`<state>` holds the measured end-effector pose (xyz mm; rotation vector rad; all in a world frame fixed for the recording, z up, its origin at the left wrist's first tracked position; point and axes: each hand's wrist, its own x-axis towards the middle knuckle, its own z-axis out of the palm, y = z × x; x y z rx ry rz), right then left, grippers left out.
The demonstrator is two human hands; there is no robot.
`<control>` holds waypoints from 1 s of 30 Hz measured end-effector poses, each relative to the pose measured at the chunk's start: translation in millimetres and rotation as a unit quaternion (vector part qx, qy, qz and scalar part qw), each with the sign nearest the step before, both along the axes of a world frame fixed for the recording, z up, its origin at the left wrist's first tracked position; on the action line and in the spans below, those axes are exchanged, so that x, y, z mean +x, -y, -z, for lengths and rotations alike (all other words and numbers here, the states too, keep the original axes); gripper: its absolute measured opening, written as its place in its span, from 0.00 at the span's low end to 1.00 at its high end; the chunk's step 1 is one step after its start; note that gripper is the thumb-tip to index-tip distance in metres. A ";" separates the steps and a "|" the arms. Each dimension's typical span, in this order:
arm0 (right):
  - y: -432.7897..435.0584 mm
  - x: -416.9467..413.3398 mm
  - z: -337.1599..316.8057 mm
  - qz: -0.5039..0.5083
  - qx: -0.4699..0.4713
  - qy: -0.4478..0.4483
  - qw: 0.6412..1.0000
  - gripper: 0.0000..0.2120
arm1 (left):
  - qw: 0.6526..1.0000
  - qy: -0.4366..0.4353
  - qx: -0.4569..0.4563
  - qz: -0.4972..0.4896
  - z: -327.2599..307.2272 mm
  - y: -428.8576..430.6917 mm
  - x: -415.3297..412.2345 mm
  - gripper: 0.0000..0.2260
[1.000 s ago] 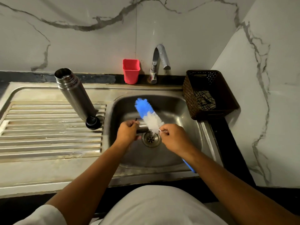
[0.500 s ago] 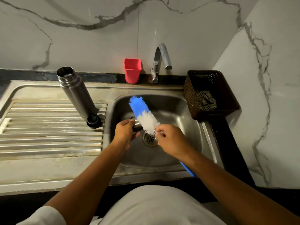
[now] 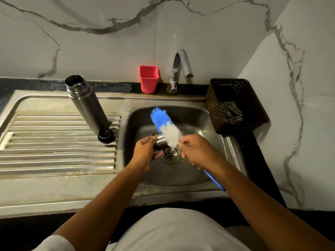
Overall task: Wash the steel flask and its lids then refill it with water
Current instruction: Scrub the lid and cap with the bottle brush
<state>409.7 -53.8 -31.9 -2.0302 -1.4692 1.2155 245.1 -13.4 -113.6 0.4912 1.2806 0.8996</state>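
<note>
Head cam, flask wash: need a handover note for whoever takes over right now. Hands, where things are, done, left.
Left hand: grips the steel cup lid over the sink.
Right hand: holds the bottle brush near the bristle end, bristles against the lid.
Flask: stands open on the drainboard, black stopper at its base.
Tap: no water seen running.
Done: both lids off; cup lid being scrubbed.
Left: rinse this lid, wash the stopper, refill and close. Whether the flask is washed cannot be told.
</note>
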 end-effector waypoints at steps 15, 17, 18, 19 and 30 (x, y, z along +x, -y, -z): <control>-12.9 8.9 -6.6 0.022 0.052 0.044 0.997 0.11 | 0.999 0.003 0.013 -0.035 -8.9 -10.3 -11.2 0.08; -3.1 8.2 -15.4 -0.009 0.046 0.030 0.998 0.11 | 0.997 -0.004 0.004 -0.071 -7.1 -15.4 -22.6 0.06; 0.3 2.9 -14.8 -0.029 0.048 0.038 0.998 0.10 | 0.998 -0.007 0.008 -0.067 -8.1 -15.8 -22.6 0.06; 0.1 -3.9 -11.3 -0.041 0.053 0.059 0.996 0.10 | 0.999 -0.008 0.016 -0.046 -10.9 -14.4 -18.5 0.06; -31.4 -28.9 13.7 0.118 -0.050 -0.156 0.979 0.08 | 0.949 -0.249 0.154 0.114 -19.4 15.8 -71.5 0.06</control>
